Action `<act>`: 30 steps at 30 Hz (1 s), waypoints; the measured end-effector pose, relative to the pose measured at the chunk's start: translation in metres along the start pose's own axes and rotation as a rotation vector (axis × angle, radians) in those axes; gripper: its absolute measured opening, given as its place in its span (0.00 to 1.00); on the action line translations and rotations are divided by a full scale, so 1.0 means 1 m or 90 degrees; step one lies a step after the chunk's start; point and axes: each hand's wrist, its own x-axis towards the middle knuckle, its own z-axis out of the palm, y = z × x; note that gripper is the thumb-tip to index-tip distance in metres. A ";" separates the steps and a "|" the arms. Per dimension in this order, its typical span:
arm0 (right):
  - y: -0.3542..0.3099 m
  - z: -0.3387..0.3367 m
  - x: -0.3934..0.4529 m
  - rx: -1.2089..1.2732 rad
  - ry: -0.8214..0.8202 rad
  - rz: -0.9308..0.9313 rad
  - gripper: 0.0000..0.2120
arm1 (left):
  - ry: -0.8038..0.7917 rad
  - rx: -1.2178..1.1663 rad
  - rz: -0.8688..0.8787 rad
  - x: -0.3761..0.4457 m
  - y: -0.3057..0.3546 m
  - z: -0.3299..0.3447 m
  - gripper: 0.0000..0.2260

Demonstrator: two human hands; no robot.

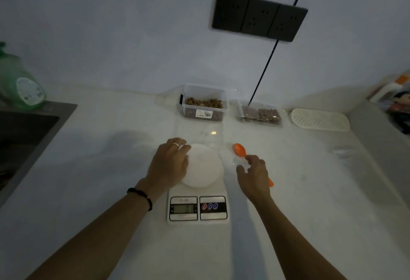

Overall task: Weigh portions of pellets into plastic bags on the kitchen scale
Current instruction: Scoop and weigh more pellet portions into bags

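- Left hand (169,164) resting at centre frame on the left rim of the round white weighing plate (205,165) of the kitchen scale (197,204); fingers fairly straight, gripping nothing visible, though possibly touching the edge of a clear plastic bag (199,132) lying faintly over and behind the plate.
- Right hand (254,175) hovering just right of the scale, over the handle of an orange spoon (240,150); fingers loosely curled, not clearly closing on the handle, a bit of clear film (239,164) glinting beneath them. Gripping or not: cannot tell for certain, reading as released.
- Pellets sitting in a clear plastic tub (203,104) at upper centre, behind the scale; more in a filled clear bag (260,114) just right of it.
- Judging the step: setting an empty bag on the plate before scooping.
- Doing it well: centring the bag fully on the plate, no edge dragging on the counter (88,168); lifting both hands off before reading or zeroing the display (183,208); keeping the bag mouth open toward the tub; taking the spoon by the handle end, then adding small scoops near target.
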 end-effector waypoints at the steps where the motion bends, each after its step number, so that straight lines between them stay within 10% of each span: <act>1: 0.003 -0.001 -0.009 -0.012 0.014 -0.041 0.18 | -0.001 0.006 -0.011 -0.012 0.004 -0.003 0.16; 10: 0.045 0.021 -0.098 -0.241 -0.040 -0.377 0.14 | -0.070 0.067 -0.113 -0.127 0.028 -0.006 0.24; 30: 0.037 0.026 -0.108 -0.457 -0.141 -0.371 0.22 | -0.089 0.073 -0.154 -0.166 0.035 0.008 0.27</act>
